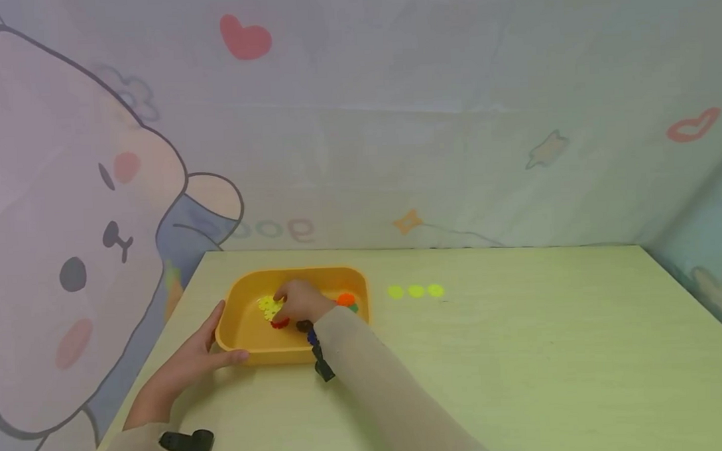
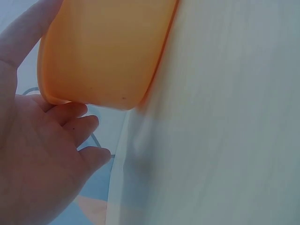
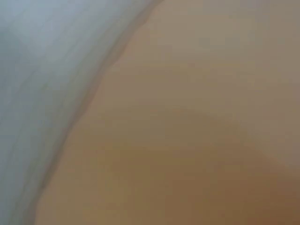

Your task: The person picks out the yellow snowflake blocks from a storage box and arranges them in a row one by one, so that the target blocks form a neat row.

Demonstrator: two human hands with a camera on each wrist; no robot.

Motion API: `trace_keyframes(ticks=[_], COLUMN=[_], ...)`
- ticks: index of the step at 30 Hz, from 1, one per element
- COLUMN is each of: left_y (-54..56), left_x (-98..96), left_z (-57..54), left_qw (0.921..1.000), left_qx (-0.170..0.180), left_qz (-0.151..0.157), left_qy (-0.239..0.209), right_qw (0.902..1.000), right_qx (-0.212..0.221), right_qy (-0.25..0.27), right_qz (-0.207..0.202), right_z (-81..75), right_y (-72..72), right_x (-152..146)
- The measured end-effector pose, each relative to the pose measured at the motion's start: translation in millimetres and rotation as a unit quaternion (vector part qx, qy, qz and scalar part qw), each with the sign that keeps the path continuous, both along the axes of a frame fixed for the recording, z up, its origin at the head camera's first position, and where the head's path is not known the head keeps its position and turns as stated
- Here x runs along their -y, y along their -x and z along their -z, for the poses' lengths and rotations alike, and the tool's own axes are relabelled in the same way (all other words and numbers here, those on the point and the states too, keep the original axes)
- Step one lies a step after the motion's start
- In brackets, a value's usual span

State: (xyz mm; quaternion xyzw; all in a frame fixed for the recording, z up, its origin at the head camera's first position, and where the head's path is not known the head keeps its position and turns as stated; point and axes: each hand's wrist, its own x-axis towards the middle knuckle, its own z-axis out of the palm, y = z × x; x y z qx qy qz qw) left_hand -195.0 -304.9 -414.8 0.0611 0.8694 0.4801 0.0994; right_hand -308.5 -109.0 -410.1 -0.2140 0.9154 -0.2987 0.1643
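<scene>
A yellow plastic tub (image 1: 239,329) stands toward the left of the table. My left hand (image 1: 189,361) grips its near left corner, thumb along the front wall and fingers at the left side; the left wrist view shows the same hand (image 2: 47,145) against the orange-looking tub (image 2: 108,51). Inside the tub is my right hand (image 1: 304,300), thumb and forefinger at a cluster of yellow notched discs (image 1: 268,307). Whether it pinches one is hidden. Red discs (image 1: 279,324) lie just under that hand. An orange disc (image 1: 346,298) and a green one (image 1: 354,308) are at the tub's right end.
Three yellow-green discs (image 1: 416,291) lie in a row on the pale table (image 1: 521,352), right of the tub. Behind the table hangs a printed cloth (image 1: 394,151). The right wrist view is a blur, mostly of the tub wall (image 3: 187,140).
</scene>
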Motion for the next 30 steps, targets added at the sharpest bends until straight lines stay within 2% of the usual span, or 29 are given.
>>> trace_keyframes(ticks=[8,30], left_y=[-2.7,-1.9], left_x=[0.2,0.2], left_z=[-0.5,0.3], left_qw=[1.0000,0.9999], left_qx=[0.000,-0.004], left_qz=[0.002,-0.001], left_qy=[-0.004,0.009], right_qw=[0.9986,0.9979], right_qx=[-0.029,-0.036], right_qy=[-0.039,-0.047], right_qz=[-0.020,-0.028], right_z=[1.4,-1.0], right_y=[-2.8,-6.8], right_x=[2.8,0.5])
